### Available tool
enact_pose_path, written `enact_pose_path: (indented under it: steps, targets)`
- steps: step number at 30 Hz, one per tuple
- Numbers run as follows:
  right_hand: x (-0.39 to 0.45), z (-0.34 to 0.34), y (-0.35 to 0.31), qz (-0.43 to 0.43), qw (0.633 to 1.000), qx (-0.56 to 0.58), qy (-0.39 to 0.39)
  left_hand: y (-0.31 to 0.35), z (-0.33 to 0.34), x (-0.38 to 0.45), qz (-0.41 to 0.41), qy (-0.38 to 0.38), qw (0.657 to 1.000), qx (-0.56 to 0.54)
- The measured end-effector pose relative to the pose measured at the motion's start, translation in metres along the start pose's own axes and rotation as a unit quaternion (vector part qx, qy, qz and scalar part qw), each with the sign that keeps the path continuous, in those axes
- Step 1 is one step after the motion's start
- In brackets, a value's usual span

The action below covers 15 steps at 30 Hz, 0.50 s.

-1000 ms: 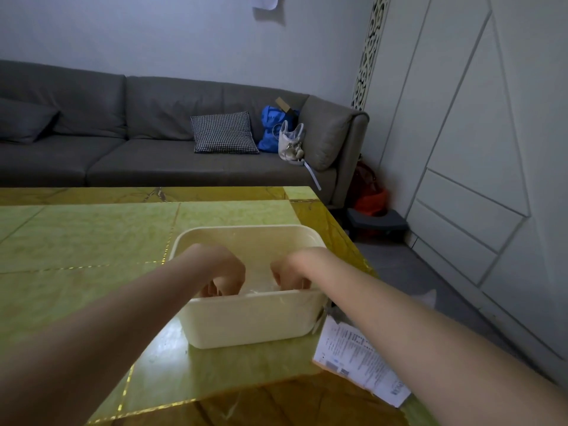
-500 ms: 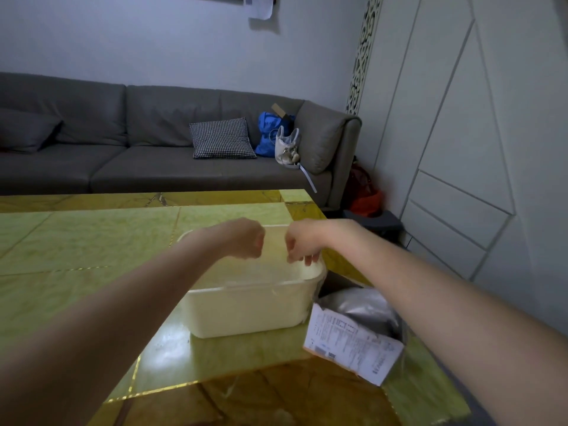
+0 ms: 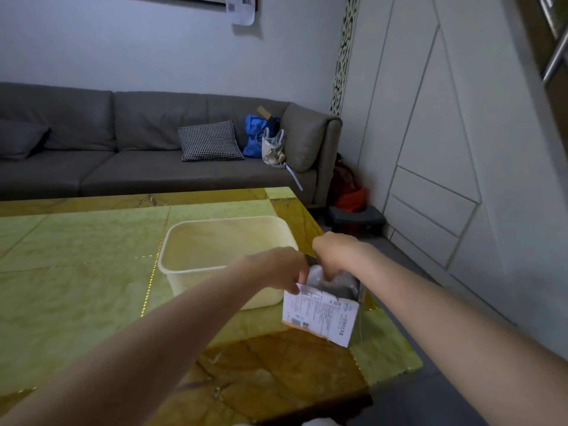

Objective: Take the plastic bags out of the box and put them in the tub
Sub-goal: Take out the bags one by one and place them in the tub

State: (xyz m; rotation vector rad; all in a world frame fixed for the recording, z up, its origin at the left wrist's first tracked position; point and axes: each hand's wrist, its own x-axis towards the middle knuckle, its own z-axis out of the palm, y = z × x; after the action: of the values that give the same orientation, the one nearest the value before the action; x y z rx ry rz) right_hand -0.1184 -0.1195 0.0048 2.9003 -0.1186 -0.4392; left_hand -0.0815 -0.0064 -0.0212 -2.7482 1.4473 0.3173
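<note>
Desk (image 3: 76, 290): green-gold, frame centre.
Tub (image 3: 190, 272): centre.
Box (image 3: 322, 318): touching the tub's right side, bags (image 3: 338, 279) inside.
Left hand (image 3: 276, 267): pinches the box rim.
Right hand (image 3: 333, 252): fingers in the box; grip unclear.

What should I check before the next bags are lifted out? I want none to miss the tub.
1. Tub beside the box: ok.
2. Tub opening unobstructed: ok.
3. Box fully on the table: ok, though near its right edge.
4. Right hand reaching into the box at the plastic bags: ok.
5. Left hand at the box's near rim: ok.
6. Firm grip on the bags: cannot tell, fingers hidden.
</note>
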Motion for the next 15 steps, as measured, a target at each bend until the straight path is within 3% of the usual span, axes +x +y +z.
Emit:
enact_pose_path:
  steps: [3, 6, 10, 15]
  targets:
    - [0.003, 0.004, 0.001, 0.011, 0.996, 0.022, 0.086, 0.01, 0.008, 0.006, -0.042, 0.056, 0.997, 0.015]
    - [0.005, 0.008, 0.007, 0.029, 0.995, 0.051, 0.076, 0.019, 0.013, 0.016, -0.073, 0.095, 0.992, 0.026]
    - [0.011, 0.004, 0.021, 0.037, 0.98, 0.195, 0.015, 0.02, 0.015, 0.027, -0.095, 0.118, 0.988, 0.028]
    - [0.018, -0.013, 0.032, 0.05, 0.939, 0.327, 0.097, 0.019, 0.014, 0.031, -0.121, 0.121, 0.985, -0.011]
